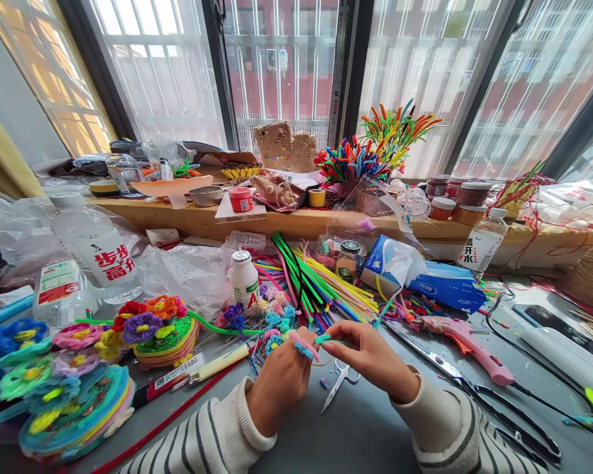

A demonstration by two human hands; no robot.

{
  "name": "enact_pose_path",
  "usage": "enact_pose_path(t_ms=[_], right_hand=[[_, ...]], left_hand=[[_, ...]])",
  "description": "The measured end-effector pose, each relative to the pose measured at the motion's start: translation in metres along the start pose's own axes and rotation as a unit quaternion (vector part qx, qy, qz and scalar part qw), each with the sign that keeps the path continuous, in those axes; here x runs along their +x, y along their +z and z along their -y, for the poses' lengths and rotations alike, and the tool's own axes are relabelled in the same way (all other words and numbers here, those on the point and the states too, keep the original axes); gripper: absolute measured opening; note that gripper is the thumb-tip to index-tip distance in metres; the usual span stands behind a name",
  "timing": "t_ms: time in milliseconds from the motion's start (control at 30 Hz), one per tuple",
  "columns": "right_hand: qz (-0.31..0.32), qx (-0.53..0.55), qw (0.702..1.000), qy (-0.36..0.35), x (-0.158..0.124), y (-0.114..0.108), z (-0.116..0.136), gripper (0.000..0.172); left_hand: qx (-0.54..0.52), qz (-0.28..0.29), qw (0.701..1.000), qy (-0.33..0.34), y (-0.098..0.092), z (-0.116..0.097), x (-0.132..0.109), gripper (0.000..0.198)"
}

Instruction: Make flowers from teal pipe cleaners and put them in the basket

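Observation:
My left hand (282, 376) is closed around a small pink and blue pipe cleaner piece (304, 349), much of it hidden by the fingers. Beside it my right hand (373, 355) pinches a teal pipe cleaner (322, 339) between thumb and forefinger, close to the pink piece. Just under the hands lie small silver scissors (340, 383) on the grey table. Behind them spreads a bundle of colourful pipe cleaners (321, 289). Small pipe cleaner flowers (277, 320) sit right behind my left hand.
Pipe cleaner flower pieces (163, 329) crowd the left, near a large bottle (96, 250). A pink glue gun (469, 345) and long black-handled scissors (479, 395) lie right. A tissue pack (445, 284), a white bottle (244, 280) and a jar (348, 261) stand behind.

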State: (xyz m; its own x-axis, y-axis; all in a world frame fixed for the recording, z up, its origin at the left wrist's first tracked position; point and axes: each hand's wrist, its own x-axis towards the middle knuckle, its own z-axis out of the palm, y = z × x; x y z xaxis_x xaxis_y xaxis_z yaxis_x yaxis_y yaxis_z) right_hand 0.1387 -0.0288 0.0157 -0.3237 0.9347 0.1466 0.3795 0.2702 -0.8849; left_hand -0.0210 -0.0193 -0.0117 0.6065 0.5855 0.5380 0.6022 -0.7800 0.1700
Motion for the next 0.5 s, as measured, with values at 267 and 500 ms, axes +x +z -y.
enact_pose_path(t_ms=[267, 500], right_hand=[[0.071, 0.071, 0.995, -0.023, 0.001, -0.012, 0.001, 0.018], [0.126, 0.298, 0.941, 0.095, 0.002, -0.012, -0.006, 0.016]], left_hand=[[-0.088, 0.076, 0.992, -0.049, -0.012, -0.001, 0.003, 0.018], [-0.132, 0.063, 0.989, -0.034, -0.022, -0.004, 0.005, 0.019]])
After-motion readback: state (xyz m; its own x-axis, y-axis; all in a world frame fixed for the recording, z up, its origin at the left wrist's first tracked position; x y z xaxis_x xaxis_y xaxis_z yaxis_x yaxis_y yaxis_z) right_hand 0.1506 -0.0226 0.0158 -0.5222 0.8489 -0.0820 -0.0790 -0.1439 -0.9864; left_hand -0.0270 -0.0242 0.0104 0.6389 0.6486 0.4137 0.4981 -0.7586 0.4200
